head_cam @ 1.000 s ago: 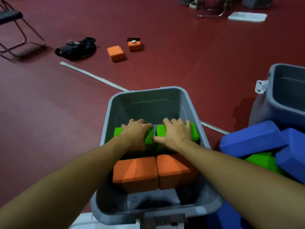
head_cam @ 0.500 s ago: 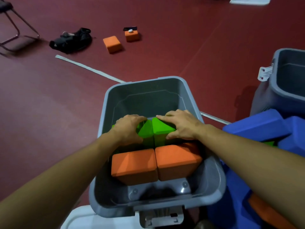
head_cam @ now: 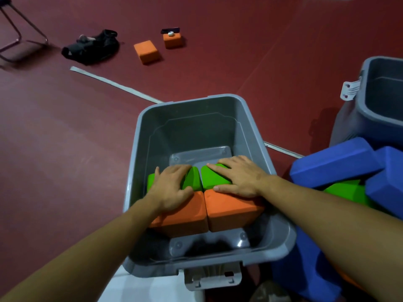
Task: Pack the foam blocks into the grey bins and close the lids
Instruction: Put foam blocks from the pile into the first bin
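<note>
Grey bin (head_cam: 257,136) holds two green blocks (head_cam: 194,180), two orange blocks (head_cam: 229,210); perhaps more beneath.

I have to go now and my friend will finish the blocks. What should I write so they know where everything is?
Left hand lies flat on the left green block; right hand flat on the right green block.
Both sit in the grey bin with two orange blocks.
Left to do: blue blocks beside the bin, two orange floor blocks, fill the second bin, close lids.
</note>
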{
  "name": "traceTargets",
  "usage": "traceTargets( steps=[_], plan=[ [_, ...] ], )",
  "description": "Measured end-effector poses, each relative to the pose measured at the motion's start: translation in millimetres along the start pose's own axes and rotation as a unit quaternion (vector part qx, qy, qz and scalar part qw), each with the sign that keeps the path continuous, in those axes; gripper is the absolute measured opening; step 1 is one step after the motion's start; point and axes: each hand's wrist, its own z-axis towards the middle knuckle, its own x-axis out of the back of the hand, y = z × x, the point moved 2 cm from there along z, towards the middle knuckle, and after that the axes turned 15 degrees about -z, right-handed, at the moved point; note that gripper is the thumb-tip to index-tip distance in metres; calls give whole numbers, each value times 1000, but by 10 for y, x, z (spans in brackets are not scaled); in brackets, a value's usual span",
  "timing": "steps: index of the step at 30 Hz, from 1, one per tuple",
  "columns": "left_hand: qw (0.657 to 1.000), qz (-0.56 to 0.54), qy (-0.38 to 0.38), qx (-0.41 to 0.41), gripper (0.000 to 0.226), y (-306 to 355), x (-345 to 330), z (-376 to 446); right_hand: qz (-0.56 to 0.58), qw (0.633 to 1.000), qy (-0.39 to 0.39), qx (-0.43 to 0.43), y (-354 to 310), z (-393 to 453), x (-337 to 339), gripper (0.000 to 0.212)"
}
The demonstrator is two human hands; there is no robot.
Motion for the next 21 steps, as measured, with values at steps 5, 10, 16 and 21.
traceTargets(
  steps=[5, 10, 16, 21],
  plan=[
    [994, 72, 73, -31, 85, -14, -291, -71, -12, 1000, 16, -5, -22, 9, -43, 99],
    [991, 96, 91, -31, 80, -20, -336, -50, -12, 999, 19, -28, -60, -37, -24, 93],
    [989, 113, 90, -19, 79, -4, -297, -7, -5, 997, 5, -79, -150, -49, -23, 94],
    [988, 125, 89, -22, 76, 14, -321, -50, 33, 996, 13, -82, -187, -94, -93, 89]
  ],
)
